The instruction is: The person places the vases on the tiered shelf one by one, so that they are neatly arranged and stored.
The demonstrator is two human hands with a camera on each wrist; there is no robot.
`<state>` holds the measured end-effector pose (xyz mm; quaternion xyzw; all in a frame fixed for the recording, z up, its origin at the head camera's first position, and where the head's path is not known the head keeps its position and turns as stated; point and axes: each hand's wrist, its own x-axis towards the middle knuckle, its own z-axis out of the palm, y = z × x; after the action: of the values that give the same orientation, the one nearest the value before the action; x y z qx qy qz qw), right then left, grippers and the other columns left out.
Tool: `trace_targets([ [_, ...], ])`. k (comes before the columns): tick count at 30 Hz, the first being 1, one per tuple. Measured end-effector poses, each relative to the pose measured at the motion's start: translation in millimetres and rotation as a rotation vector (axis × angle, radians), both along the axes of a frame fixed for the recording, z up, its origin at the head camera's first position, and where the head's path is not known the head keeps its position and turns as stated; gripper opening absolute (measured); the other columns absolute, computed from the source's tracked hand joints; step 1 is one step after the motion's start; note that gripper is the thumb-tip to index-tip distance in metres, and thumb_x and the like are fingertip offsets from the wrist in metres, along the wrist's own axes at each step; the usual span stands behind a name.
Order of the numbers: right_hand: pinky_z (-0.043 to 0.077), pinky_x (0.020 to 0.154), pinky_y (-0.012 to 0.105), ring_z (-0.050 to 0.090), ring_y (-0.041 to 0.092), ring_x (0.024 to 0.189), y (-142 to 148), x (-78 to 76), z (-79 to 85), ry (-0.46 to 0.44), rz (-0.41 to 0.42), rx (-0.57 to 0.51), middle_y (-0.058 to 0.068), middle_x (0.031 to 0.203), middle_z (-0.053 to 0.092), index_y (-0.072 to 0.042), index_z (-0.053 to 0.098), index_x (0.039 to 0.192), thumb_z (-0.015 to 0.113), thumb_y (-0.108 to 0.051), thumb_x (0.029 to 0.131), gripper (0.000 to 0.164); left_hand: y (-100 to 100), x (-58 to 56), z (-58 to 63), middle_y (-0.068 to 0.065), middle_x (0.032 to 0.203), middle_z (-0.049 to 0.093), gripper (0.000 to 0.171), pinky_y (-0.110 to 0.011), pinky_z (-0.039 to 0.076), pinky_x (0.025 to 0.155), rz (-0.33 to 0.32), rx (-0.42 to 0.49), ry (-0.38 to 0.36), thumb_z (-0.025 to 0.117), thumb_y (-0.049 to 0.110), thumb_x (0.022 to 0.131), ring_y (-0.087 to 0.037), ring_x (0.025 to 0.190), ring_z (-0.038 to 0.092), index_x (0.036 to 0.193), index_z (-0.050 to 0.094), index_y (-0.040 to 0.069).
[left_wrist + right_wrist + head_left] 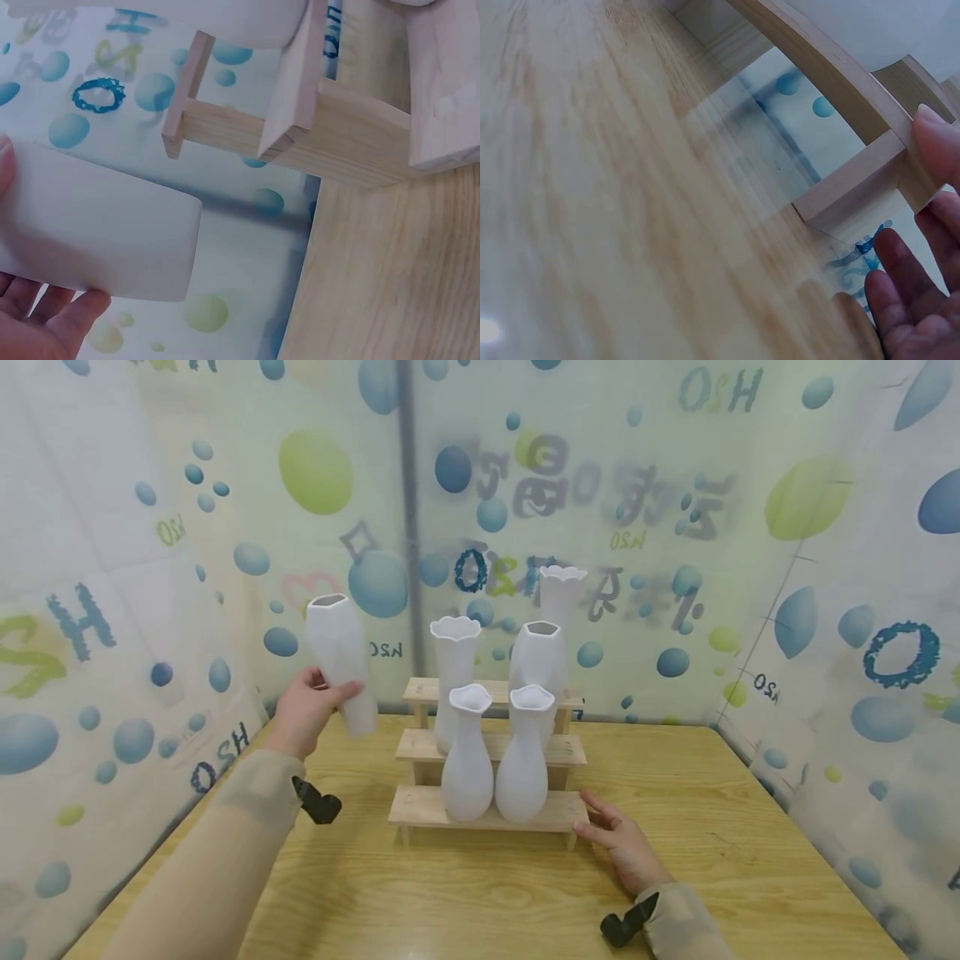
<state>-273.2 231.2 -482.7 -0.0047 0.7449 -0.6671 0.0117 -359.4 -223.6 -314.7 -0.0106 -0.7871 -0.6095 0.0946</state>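
My left hand (306, 710) grips the lower part of a white faceted vase (337, 652), thumb across its front. The vase is held in the air, slightly tilted, left of a three-step wooden stand (408, 810). In the left wrist view the base end of the vase (112, 217) points toward the stand. At the right end of the bottom step my right hand (622, 843) holds the board between thumb and index finger. The right wrist view shows the thumb (939, 150) at the board's edge, with the other fingers loosely curled below.
Two rounded white vases (468, 768) (522, 772) stand on the bottom step. Behind them are a frilled-rim vase (453, 668), another faceted vase (538, 656) and a tall frilled vase (561, 597) at back right. The wooden table (450, 902) meets patterned curtains (337, 552) behind and at both sides.
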Motion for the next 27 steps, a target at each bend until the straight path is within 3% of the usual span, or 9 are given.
trace_targets([
  [8, 0.020, 0.110, 0.059, 0.040, 0.036, 0.130, 0.2, 0.1, 1.1, 0.000, 0.002, -0.002, 0.024, 0.142, 0.043, -0.006, 0.040, 0.146, 0.071, -0.016, 0.088, 0.067, 11.3, 3.1, 20.9, -0.013, 0.146, 0.039, 0.087, -0.056, 0.034, 0.105, -0.034, -0.016, 0.005, 0.077, 0.046, 0.079, -0.033, 0.129, 0.040, 0.145, 0.035, 0.006],
  [13, 0.019, 0.110, 0.060, 0.039, 0.036, 0.131, 0.1, 1.1, 2.4, -0.012, 0.001, -0.003, 0.024, 0.144, 0.041, -0.007, 0.041, 0.146, 0.071, -0.018, 0.088, 0.067, 17.1, 1.1, 31.3, -0.012, 0.144, 0.042, 0.086, -0.051, 0.035, 0.106, -0.057, -0.013, 0.030, 0.078, 0.044, 0.079, -0.030, 0.128, 0.042, 0.143, 0.037, 0.005],
  [27, 0.020, 0.110, 0.060, 0.041, 0.035, 0.129, 0.0, 1.1, 1.2, -0.021, -0.012, 0.014, 0.023, 0.142, 0.044, -0.010, 0.042, 0.146, 0.071, -0.021, 0.089, 0.065, 34.2, -11.2, 47.3, -0.011, 0.139, 0.047, 0.077, -0.048, 0.038, 0.103, -0.115, 0.006, 0.054, 0.079, 0.038, 0.080, -0.027, 0.125, 0.045, 0.139, 0.042, 0.003],
])
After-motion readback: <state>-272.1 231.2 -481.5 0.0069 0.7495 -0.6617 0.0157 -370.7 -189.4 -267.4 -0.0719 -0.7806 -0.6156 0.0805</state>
